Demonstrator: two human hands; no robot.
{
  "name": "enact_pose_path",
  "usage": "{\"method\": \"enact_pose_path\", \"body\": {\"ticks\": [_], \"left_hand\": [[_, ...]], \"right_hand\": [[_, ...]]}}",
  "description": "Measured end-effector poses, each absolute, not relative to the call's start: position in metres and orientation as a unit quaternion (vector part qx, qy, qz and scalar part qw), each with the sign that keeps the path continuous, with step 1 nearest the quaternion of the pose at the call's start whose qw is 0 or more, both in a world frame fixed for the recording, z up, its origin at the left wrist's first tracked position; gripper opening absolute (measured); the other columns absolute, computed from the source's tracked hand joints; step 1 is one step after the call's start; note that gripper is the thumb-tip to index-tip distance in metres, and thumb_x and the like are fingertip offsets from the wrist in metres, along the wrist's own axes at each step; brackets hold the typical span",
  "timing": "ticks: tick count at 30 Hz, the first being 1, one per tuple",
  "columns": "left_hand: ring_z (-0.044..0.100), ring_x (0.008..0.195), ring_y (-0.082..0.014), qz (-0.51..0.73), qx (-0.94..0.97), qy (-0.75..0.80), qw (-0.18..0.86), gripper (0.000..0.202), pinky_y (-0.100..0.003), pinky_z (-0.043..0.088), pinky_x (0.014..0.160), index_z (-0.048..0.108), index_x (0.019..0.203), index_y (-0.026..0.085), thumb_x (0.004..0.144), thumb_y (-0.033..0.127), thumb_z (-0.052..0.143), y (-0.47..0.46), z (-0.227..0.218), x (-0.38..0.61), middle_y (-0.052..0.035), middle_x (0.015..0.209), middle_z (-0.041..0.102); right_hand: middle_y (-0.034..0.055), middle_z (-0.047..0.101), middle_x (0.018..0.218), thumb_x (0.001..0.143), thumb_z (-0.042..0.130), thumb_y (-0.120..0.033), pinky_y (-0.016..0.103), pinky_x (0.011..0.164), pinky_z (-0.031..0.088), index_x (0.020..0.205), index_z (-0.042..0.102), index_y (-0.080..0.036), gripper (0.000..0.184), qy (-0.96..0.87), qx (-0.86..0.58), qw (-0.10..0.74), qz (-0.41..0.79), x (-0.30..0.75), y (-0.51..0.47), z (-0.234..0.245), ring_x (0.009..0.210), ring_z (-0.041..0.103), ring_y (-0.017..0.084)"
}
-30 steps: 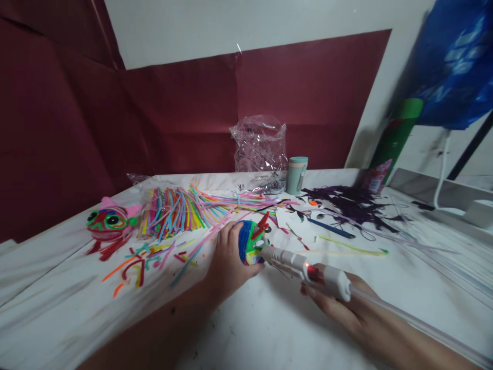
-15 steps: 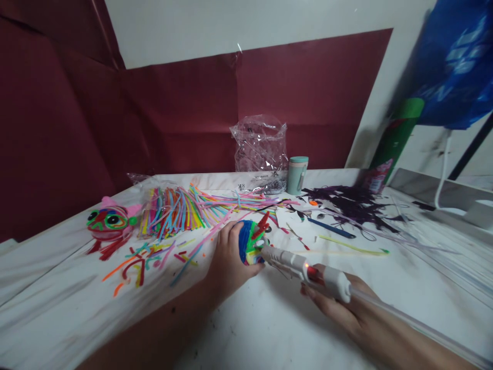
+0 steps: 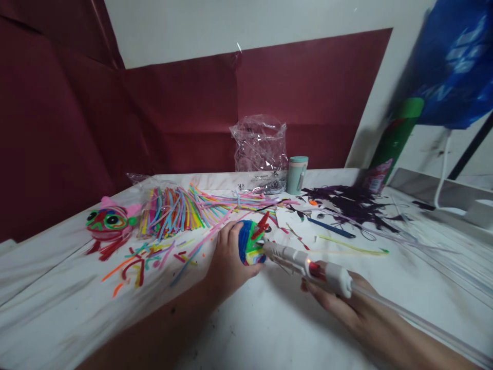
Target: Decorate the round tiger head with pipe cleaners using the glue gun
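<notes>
Left grip cupping ball, right grip round glue gun

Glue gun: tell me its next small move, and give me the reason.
I'd probably have the right hand draw the glue gun back slightly: its tip is right at the side of the colorful ball, which the left hand grips close by.

Mid-counter, a craft ball sits in the left hand; the glue gun, in the right hand, is to its right. Leftward lie pipe-cleaner scraps, a pipe-cleaner bundle behind them, an animal figure farther left. At the back stand a plastic bag and (just right of it) a lidded cup.
</notes>
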State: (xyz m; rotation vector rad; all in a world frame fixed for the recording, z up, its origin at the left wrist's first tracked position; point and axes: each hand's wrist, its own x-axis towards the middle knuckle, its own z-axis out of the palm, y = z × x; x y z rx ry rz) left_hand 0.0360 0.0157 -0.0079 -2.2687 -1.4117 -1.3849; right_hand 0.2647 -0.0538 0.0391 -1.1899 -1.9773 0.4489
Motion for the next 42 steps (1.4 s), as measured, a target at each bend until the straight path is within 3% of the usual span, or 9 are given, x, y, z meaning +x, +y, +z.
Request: {"method": "enact_pose_path", "body": {"ticks": [12,26,32,42], "left_hand": [[0.048,0.119,-0.0343,-0.456,-0.753,-0.469,0.071,0.085,-0.052,0.041,0.101,0.037,0.127,0.017,0.054,0.027,0.079,0.016,-0.008,0.037,-0.0166,0.124,0.048],[0.047,0.12,-0.0339,-0.454,-0.752,-0.474,0.063,0.085,-0.051,0.04,0.102,0.038,0.127,0.016,0.053,0.024,0.079,0.016,-0.008,0.035,-0.0171,0.125,0.048],[0.047,0.12,-0.0335,-0.461,-0.754,-0.463,0.07,0.08,-0.051,0.041,0.101,0.038,0.127,0.016,0.059,0.032,0.078,0.016,-0.008,0.035,-0.0176,0.123,0.049],[0.047,0.12,-0.0334,-0.456,-0.755,-0.467,0.069,0.083,-0.05,0.041,0.102,0.037,0.127,0.016,0.056,0.027,0.079,0.015,-0.007,0.035,-0.0175,0.124,0.048]], "right_hand": [[0.0002,0.062,0.063,0.087,0.043,-0.028,0.028,0.052,0.053,0.072,0.058,-0.022,0.022,-0.791,-0.435,0.366,0.228,0.26,-0.055,0.044,0.057,0.06,0.018],[0.0026,0.069,0.07,0.084,0.046,-0.026,0.027,0.052,0.053,0.077,0.065,-0.022,0.021,-0.793,-0.455,0.367,0.172,0.266,-0.051,0.038,0.061,0.065,0.02],[0.0031,0.068,0.068,0.084,0.047,-0.028,0.027,0.054,0.052,0.075,0.066,-0.021,0.022,-0.792,-0.467,0.357,0.163,0.269,-0.049,0.041,0.061,0.064,0.02],[0.0034,0.069,0.07,0.086,0.046,-0.028,0.026,0.053,0.053,0.079,0.067,-0.021,0.023,-0.796,-0.461,0.352,0.174,0.27,-0.047,0.037,0.062,0.064,0.019]]}}
